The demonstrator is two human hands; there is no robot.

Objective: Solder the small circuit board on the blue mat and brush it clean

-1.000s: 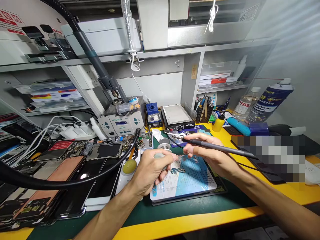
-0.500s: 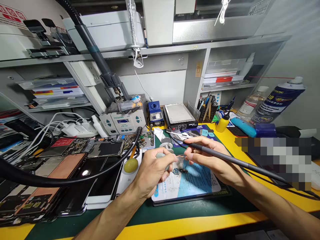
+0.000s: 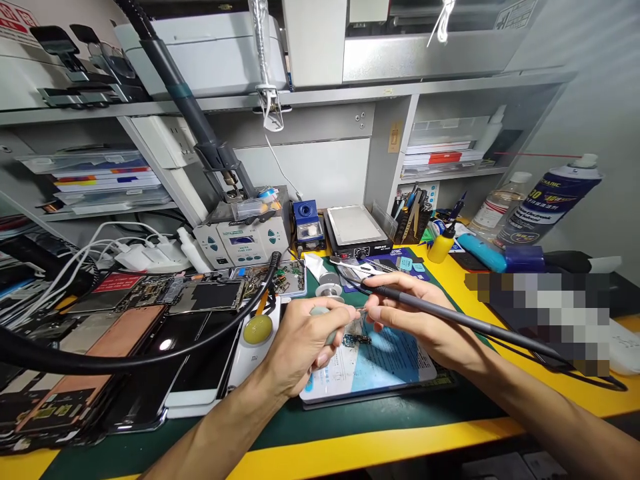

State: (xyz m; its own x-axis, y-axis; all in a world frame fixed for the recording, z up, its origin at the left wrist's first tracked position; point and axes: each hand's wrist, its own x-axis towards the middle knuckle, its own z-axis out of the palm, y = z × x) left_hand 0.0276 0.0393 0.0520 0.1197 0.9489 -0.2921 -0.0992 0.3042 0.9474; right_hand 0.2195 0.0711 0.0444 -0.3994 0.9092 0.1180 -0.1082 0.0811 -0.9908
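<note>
Has stacked phone parts [image 3: 95,340] at far left, with a black gooseneck tube [image 3: 165,359] curving above. Next along, has a yellow-green round pad [image 3: 258,329] resting on a white "mi" device [image 3: 254,357], and a control unit [image 3: 245,241] standing behind, with digits on the front. Curls the left hand [image 3: 307,333] closed around a grey-green rounded handle [image 3: 320,311], thumb and forefinger pressed together near the front. Brings the fingertips close to those of the right hand [image 3: 425,320], with something thin and too small to name between. Has a wire spool [image 3: 329,287] just beyond the hands, and a small circuit board [image 3: 357,340] lying below on a blue-and-white sheet [image 3: 390,367], over a green mat [image 3: 280,427]. Grips a black pen-like tool [image 3: 450,317] in the right hand, tilted, fingers bent and thumb close to the forefinger, with the shaft running back over the wrist to the right. Has a yellow bottle [image 3: 440,247] and a blue spray can [image 3: 550,203] farther right, beyond the hand.
</note>
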